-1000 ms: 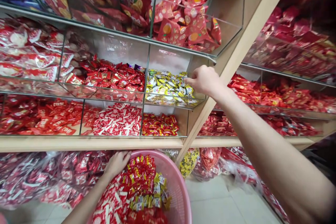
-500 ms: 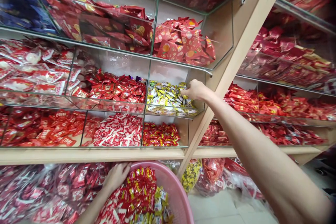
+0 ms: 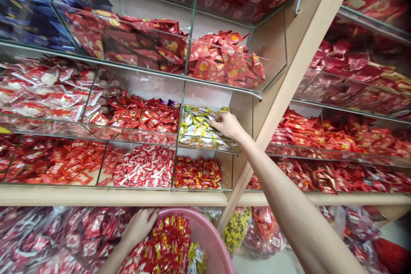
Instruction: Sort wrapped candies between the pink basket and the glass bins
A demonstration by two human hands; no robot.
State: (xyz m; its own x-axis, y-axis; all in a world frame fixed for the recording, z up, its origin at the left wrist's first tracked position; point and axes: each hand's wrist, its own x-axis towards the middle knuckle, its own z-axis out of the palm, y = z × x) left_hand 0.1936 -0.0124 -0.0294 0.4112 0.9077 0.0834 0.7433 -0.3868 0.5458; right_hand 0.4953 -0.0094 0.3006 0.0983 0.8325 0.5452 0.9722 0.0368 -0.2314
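My right hand [image 3: 227,125] reaches into a glass-fronted bin of yellow-and-white wrapped candies [image 3: 195,130]. Its fingers are curled and pinched together at the top of the pile, against the candies; how many are in them is hidden. Below, my left hand [image 3: 140,224] is bent over the rim of a pink plastic basket [image 3: 210,239], its fingertips partly hidden. Inside that basket lie red-and-yellow wrapped candies [image 3: 173,235], red-and-white ones toward the left, and yellow-wrapped ones [image 3: 196,257] at the right.
Glass dividers part the neighbouring bins of red candies [image 3: 144,113], red-and-white candies [image 3: 144,165] and red-and-yellow candies [image 3: 197,173]. A slanting wooden post [image 3: 289,77] stands right of my right hand. Clear bags of candy [image 3: 237,227] sit under the shelf [image 3: 112,196].
My right hand has moved left and down, deeper over the yellow candies. My left hand stays at the basket rim. The view has shifted slightly upward.
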